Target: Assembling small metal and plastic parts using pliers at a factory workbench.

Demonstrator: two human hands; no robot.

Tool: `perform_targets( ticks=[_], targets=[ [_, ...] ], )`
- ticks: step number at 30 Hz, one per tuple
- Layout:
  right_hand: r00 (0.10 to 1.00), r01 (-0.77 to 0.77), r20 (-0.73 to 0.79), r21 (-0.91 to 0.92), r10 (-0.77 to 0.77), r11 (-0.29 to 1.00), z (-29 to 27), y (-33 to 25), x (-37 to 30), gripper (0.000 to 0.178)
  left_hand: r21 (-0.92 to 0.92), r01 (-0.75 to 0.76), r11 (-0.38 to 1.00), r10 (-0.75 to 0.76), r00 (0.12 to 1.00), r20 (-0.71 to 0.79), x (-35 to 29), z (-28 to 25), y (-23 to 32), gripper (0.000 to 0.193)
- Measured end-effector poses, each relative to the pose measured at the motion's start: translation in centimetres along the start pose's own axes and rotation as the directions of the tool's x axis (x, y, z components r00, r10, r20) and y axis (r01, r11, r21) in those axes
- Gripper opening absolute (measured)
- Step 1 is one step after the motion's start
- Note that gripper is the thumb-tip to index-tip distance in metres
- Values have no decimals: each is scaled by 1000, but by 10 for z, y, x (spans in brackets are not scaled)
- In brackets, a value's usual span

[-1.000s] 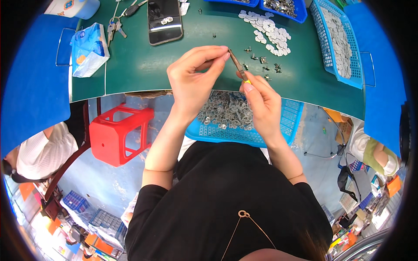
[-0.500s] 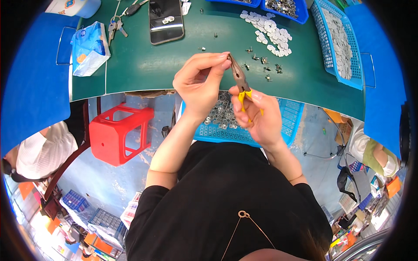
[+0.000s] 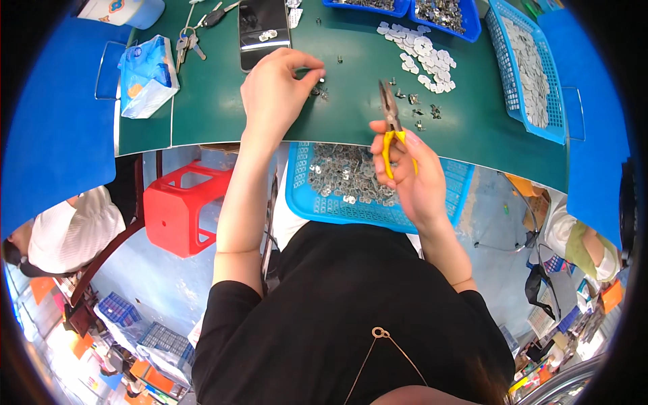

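My right hand (image 3: 417,172) is wrapped around needle-nose pliers (image 3: 390,116) with yellow handles, their jaws pointing away from me over the table's near part. My left hand (image 3: 275,88) hovers over the green table near the phone, thumb and forefinger pinched; what they hold, if anything, is too small to name. Just beneath its fingertips lie some small metal parts (image 3: 322,93). More small metal parts (image 3: 414,99) are scattered to the right of the pliers' tips. A blue mesh basket (image 3: 297,196) at my lap holds many small metallic or clear pieces.
White flat pieces (image 3: 432,61) lie in a pile at the back right, beside blue bins (image 3: 466,30) of metal parts and a blue basket (image 3: 557,121) of white pieces. A phone (image 3: 260,30), keys (image 3: 190,42) and a tissue pack (image 3: 148,77) are at left. A red stool (image 3: 169,223) stands below.
My left hand has moved left, away from the pliers' tips, to a spot over the small metal parts near the phone. The pliers in my right hand have drawn slightly right.
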State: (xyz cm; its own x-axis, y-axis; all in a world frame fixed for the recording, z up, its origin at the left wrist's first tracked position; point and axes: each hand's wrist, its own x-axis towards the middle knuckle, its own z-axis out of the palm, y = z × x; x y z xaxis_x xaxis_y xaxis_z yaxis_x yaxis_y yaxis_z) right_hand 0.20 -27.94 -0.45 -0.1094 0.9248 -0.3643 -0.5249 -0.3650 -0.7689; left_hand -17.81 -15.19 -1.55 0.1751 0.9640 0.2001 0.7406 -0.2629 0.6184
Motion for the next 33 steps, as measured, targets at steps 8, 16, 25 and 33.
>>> perform_targets(
  ticks=[8, 16, 25, 33],
  targets=[
    [996, 93, -7, -114, -94, 989, -2, -10, -7, 46, 291, -270, 918, 326, 931, -163, 59, 2, -3, 20],
    [992, 128, 15, -220, -128, 967, 0, -8, -11, 48, 300, -367, 881, 405, 911, -77, 81, 20, -16, 12],
    [894, 417, 80, -510, -441, 753, -2, -6, 5, 38, -878, 176, 446, 33, 977, 212, -1, -5, 17, 16],
    [917, 387, 165, -589, -363, 710, 0, -12, 6, 36, -879, 477, 17, 67, 876, 477, -23, 2, 8, 23]
  ],
)
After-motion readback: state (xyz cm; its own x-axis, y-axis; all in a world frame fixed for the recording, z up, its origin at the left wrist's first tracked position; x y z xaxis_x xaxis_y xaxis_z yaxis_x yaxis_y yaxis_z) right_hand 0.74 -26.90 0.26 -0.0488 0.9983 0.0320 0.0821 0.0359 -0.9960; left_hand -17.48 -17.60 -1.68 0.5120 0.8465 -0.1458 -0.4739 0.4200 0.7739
